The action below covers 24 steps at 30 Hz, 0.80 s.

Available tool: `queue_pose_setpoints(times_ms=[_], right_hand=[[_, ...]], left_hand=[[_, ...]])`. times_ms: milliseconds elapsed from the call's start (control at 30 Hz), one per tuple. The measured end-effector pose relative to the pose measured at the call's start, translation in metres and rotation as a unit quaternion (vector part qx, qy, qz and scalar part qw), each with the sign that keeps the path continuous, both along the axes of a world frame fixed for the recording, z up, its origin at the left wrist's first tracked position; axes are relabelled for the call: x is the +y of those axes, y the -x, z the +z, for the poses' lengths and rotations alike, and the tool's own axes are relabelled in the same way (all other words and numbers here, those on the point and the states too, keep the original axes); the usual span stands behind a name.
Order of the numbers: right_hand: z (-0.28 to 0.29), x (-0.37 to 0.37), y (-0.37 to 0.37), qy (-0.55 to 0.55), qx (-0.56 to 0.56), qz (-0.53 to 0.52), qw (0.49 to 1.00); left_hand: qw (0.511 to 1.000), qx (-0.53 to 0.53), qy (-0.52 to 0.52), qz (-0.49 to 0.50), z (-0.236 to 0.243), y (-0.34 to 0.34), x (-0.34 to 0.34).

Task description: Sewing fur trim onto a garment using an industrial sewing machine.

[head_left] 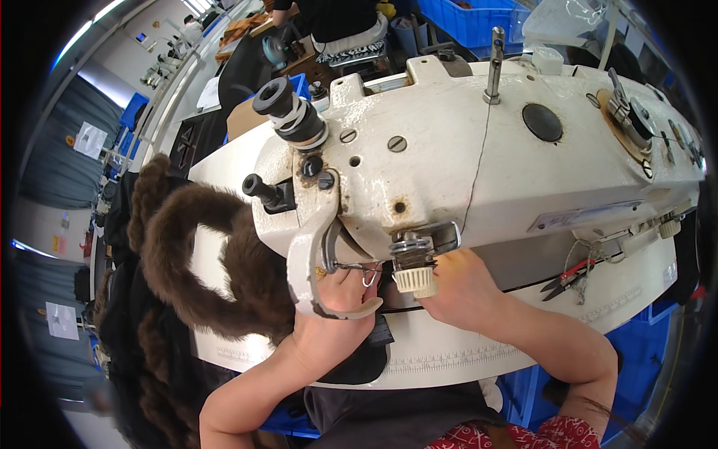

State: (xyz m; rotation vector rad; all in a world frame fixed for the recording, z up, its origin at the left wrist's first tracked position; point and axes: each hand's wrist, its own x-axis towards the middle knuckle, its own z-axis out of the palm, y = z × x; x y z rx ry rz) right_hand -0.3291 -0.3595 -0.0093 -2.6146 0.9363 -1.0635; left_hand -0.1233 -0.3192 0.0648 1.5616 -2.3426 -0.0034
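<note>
A white sewing machine (441,172) spans the middle of the view, its head above both hands. My left hand (336,292) is closed over black fabric (363,365) beside the needle area; its fingertips are hidden behind the curved white lever. A looped brown fur piece (168,247) lies left of this hand, on the machine's bed. Close to the ribbed tension knob (416,281), my right hand (460,288) has its fingers curled together. The machine hides their tips and whatever they may hold. A small dark tag (381,331) lies on the fabric.
Red-handled thread snips (568,279) lie on the white bed (464,355) at the right. Dark fur-trimmed garments (153,352) are heaped at the left edge. Blue bins (636,359) stand below right. Another person (336,22) sits beyond the machine.
</note>
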Motion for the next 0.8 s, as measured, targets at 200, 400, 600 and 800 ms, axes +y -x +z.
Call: queue_pose_setpoints(times_ms=[200, 400, 600, 800], right_hand=[[0.0044, -0.0024, 0.0064, -0.032, 0.017, -0.017, 0.999], [0.0013, -0.0072, 0.0018, -0.021, 0.078, -0.012, 0.997], [-0.0009, -0.0088, 0.0014, -0.019, 0.078, -0.01, 0.997], [-0.0027, -0.0088, 0.0005, 0.001, 0.087, -0.011, 0.996]], left_hand=[[0.999, -0.047, 0.021, 0.006, -0.0037, 0.0015, -0.0006], [0.998, -0.058, 0.024, 0.015, -0.0025, 0.0029, -0.0037], [0.998, -0.061, 0.024, -0.003, 0.0001, 0.0042, -0.0077], [0.996, -0.079, 0.017, 0.022, -0.0008, 0.0071, -0.0083]])
